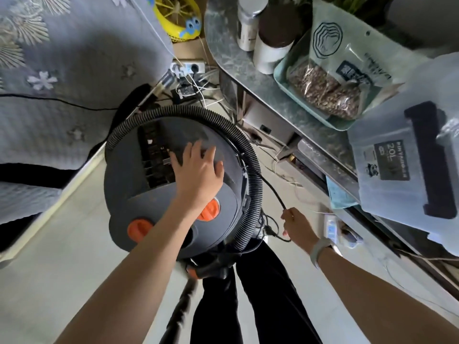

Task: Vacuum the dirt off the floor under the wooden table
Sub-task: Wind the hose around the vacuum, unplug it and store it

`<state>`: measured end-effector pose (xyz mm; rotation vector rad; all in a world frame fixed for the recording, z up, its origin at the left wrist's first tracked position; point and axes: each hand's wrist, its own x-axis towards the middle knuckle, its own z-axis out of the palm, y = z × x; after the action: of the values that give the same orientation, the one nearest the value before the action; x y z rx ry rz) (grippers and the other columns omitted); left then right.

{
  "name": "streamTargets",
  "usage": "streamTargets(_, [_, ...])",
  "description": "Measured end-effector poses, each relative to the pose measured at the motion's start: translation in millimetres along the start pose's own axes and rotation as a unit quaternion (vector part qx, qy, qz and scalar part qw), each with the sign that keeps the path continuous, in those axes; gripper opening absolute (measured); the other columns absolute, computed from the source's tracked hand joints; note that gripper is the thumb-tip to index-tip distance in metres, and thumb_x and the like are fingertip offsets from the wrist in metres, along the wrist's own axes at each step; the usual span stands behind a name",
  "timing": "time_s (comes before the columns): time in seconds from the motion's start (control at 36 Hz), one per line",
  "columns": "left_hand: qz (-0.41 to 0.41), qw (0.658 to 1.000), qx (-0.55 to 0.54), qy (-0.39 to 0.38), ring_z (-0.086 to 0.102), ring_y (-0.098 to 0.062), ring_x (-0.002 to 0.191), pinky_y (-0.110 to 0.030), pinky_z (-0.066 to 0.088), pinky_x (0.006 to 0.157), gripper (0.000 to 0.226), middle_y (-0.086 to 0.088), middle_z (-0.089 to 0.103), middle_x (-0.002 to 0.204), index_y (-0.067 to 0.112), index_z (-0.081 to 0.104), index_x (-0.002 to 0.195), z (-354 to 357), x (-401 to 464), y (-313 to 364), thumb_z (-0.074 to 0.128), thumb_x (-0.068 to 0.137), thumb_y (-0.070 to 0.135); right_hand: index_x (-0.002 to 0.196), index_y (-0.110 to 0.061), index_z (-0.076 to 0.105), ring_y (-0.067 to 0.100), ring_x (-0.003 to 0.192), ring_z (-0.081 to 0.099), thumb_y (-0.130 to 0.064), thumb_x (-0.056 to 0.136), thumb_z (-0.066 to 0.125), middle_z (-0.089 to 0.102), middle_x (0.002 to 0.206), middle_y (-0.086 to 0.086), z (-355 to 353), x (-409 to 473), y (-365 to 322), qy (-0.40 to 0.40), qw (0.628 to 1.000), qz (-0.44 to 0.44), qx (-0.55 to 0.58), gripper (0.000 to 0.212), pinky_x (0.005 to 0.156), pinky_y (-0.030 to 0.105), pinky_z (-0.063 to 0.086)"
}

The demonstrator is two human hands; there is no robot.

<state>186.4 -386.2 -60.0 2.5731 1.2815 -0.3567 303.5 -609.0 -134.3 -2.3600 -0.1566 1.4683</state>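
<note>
Head view: the grey drum vacuum cleaner (171,184) stands on the pale floor (62,281) between the quilted bed cover (62,83) on the left and the marble-patterned counter (260,90) on the right. Its ribbed black hose (250,160) curls round the top and right side of the lid, and the lower end is lost behind the drum and the person's dark trousers (260,294).

The left hand (198,170) lies flat on the lid with fingers spread and straight, grasping nothing, and its forearm covers part of one orange clip (210,209); a second orange clip (140,228) shows whole. The right hand (296,225) pinches the thin black power cord (270,187), fingers curled round it; where the cord goes below the hand is hard to make out.

On the counter, a teal tray (320,115) holds a bag of grain (330,88), and a clear storage box (407,155) sits at the near right edge, cut off by the frame. A power strip (188,68) with tangled leads lies beyond the vacuum, blurred.
</note>
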Motion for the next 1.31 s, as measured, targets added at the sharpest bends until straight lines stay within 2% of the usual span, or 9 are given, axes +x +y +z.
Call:
streamTargets(0.08, [0.022, 0.998, 0.000, 0.061, 0.059, -0.034, 0.114, -0.064, 0.037, 0.097, 0.041, -0.014, 0.064, 0.119, 0.010, 0.068, 0.109, 5, -21, -1, 0.041, 0.087, 0.033, 0.085, -0.014, 0.046, 0.033, 0.064, 0.059, -0.018, 0.099, 0.041, 0.055, 0.062, 0.009, 4, -16, -6, -0.020, 0.999, 0.022, 0.022, 0.016, 0.065, 0.042, 0.050])
streamTargets(0.19, [0.037, 0.993, 0.002, 0.109, 0.054, -0.035, 0.121, -0.061, 0.033, 0.103, 0.039, -0.016, 0.062, 0.123, 0.011, 0.065, 0.115, 10, -50, 0, 0.045, 0.089, 0.032, 0.086, -0.011, 0.044, 0.015, 0.035, 0.046, -0.012, 0.101, 0.037, 0.046, 0.059, 0.011, 13, -38, -25, -0.113, 0.980, 0.072, 0.148, 0.017, 0.037, 0.014, 0.038])
streamTargets(0.28, [0.053, 0.992, 0.006, 0.116, 0.044, -0.037, 0.131, -0.058, 0.029, 0.107, 0.047, -0.020, 0.053, 0.135, 0.013, 0.057, 0.129, 15, -65, -6, 0.044, 0.087, 0.030, 0.084, -0.007, 0.044, 0.018, 0.038, 0.044, -0.007, 0.101, 0.037, 0.041, 0.059, 0.012, 21, -46, -31, -0.149, 0.954, 0.096, 0.244, 0.017, 0.043, 0.024, 0.045])
streamTargets(0.56, [0.073, 0.987, -0.012, 0.142, 0.028, -0.041, 0.140, -0.057, 0.022, 0.111, 0.054, -0.020, 0.034, 0.150, 0.016, 0.044, 0.141, 26, -82, -15, 0.054, 0.090, 0.029, 0.086, -0.007, 0.043, 0.026, 0.051, 0.059, -0.005, 0.101, 0.038, 0.048, 0.066, 0.016, 38, -25, -54, -0.056, 0.875, 0.137, 0.461, 0.015, 0.047, 0.041, 0.057])
streamTargets(0.72, [0.085, 0.986, -0.021, 0.144, 0.028, -0.040, 0.140, -0.057, 0.021, 0.111, 0.055, -0.019, 0.033, 0.151, 0.017, 0.043, 0.142, 29, -85, -21, 0.050, 0.090, 0.033, 0.111, -0.014, 0.044, 0.026, 0.077, 0.059, -0.008, 0.098, 0.041, 0.058, 0.080, 0.010, 46, -5, -46, -0.020, 0.912, 0.123, 0.392, 0.015, 0.071, 0.040, 0.050])
streamTargets(0.86, [0.088, 0.984, -0.031, 0.151, 0.028, -0.040, 0.140, -0.057, 0.021, 0.111, 0.053, -0.019, 0.033, 0.151, 0.017, 0.043, 0.141, 30, -85, -22, 0.049, 0.091, 0.033, 0.112, -0.018, 0.051, 0.018, 0.068, 0.052, -0.013, 0.099, 0.043, 0.052, 0.077, 0.004, 47, -4, -42, -0.029, 0.899, 0.135, 0.417, 0.016, 0.056, 0.028, 0.035])
streamTargets(0.97, [0.086, 0.985, -0.035, 0.147, 0.027, -0.040, 0.140, -0.057, 0.020, 0.111, 0.053, -0.019, 0.033, 0.151, 0.016, 0.044, 0.141, 31, -85, -22, 0.047, 0.091, 0.034, 0.103, -0.015, 0.058, 0.015, 0.063, 0.049, -0.013, 0.095, 0.056, 0.053, 0.075, 0.004, 58, -10, -41, -0.088, 0.935, 0.128, 0.317, 0.008, 0.057, 0.027, 0.046])
streamTargets(1.14, [0.085, 0.987, -0.029, 0.134, 0.027, -0.040, 0.141, -0.057, 0.020, 0.111, 0.053, -0.018, 0.032, 0.152, 0.016, 0.044, 0.141, 29, -85, -22, 0.043, 0.092, 0.036, 0.075, -0.011, 0.060, 0.010, 0.036, 0.043, -0.012, 0.093, 0.057, 0.057, 0.065, 0.008, 78, -10, -46, -0.076, 0.978, 0.078, 0.176, 0.018, 0.034, 0.015, 0.029])
streamTargets(1.31, [0.084, 0.990, -0.027, 0.107, 0.026, -0.040, 0.141, -0.057, 0.022, 0.111, 0.055, -0.019, 0.030, 0.152, 0.016, 0.041, 0.141, 27, -87, -24, 0.043, 0.091, 0.039, 0.110, 0.001, 0.065, 0.025, 0.077, 0.057, -0.013, 0.093, 0.049, 0.068, 0.104, 0.021, 67, -14, -49, -0.082, 0.996, 0.000, 0.019, 0.028, 0.062, 0.025, 0.049])
